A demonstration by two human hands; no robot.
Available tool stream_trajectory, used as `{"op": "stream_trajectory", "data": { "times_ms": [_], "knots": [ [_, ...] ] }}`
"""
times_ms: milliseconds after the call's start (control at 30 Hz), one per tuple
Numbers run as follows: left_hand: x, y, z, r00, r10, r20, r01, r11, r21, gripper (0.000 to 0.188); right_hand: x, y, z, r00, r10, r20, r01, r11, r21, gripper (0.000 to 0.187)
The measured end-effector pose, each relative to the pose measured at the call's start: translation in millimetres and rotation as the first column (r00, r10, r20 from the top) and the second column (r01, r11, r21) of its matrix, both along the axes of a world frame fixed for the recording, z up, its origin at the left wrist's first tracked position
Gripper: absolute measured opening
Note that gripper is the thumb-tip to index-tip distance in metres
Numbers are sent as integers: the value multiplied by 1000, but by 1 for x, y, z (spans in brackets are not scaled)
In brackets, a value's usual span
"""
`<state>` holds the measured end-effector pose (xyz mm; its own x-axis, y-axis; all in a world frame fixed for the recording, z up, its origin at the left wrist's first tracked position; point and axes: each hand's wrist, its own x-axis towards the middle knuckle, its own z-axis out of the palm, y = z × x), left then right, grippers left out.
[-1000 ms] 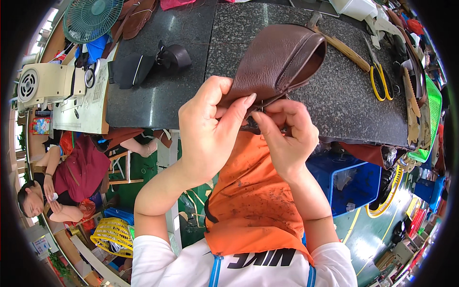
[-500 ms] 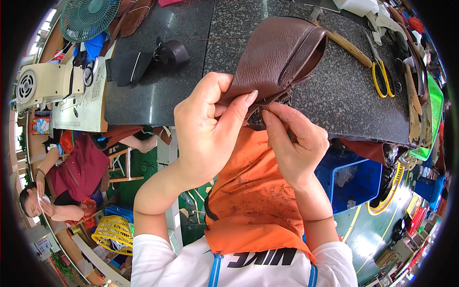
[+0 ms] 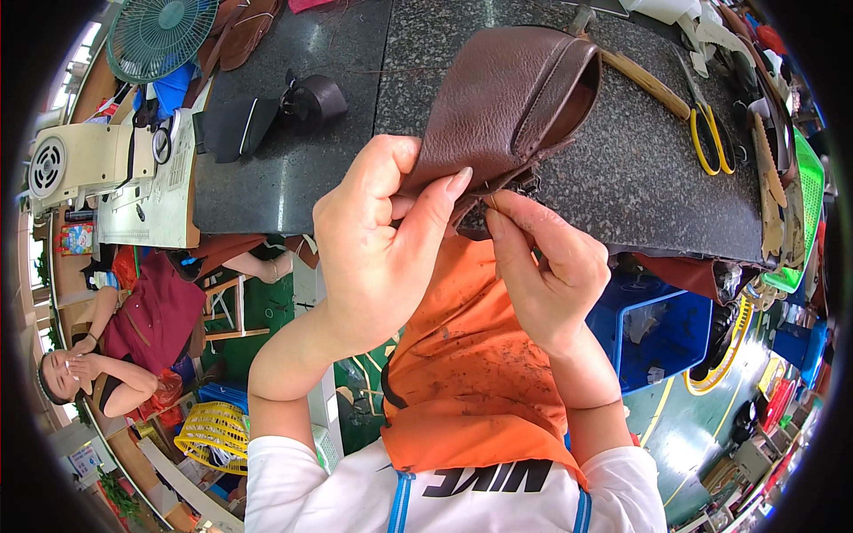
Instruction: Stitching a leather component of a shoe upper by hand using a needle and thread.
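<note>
A brown leather shoe upper (image 3: 498,98), curved round into a loop with a stitched seam along its opening, is held up above the dark stone worktop (image 3: 657,191). My left hand (image 3: 378,235) is closed on its lower left edge, thumb in front and fingers behind. Close by on the right, my right hand (image 3: 551,258) pinches thumb and forefinger together at the upper's ragged lower edge. Something thin, perhaps a thread, shows at those fingertips, but it is too small to make out. Frayed dark bits hang beside them.
Yellow-handled scissors (image 3: 711,138) and a wooden-handled hammer (image 3: 649,84) lie right of the upper. Black cut pieces (image 3: 235,129) rest at left near a machine (image 3: 89,160). A blue bin (image 3: 657,338) stands below the worktop's right side. Another person (image 3: 133,329) sits at the left.
Both hands and the upper have shifted slightly left. My right fingertips stay pinched by the lower edge. The person at left has lowered an arm a little.
</note>
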<state>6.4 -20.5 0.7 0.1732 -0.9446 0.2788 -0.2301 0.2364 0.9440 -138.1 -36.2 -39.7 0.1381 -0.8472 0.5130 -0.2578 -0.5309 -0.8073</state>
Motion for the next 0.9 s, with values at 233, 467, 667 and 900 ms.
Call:
{"op": "stream_trajectory", "data": {
  "times_ms": [233, 467, 667, 900],
  "knots": [
    [1, 0, -11, 745, 207, 634, 166, 863, -477, 19, 1, -4, 6, 1000, -26, -9, 26, 998, 54, 14],
    [6, 2, -15, 619, 304, 724, 278, 778, -564, 26, -10, 6, -23, 980, 127, 153, -152, 974, 170, 16],
    [7, 8, -33, 563, 303, 769, 293, 797, -528, 22, -23, 17, -14, 954, 131, -268, -27, 932, 360, 15],
    [21, 24, -58, 525, 238, 817, 336, 824, -456, 22, -55, -12, 39, 872, 39, -488, -118, 984, -132, 12]
  ]
}}
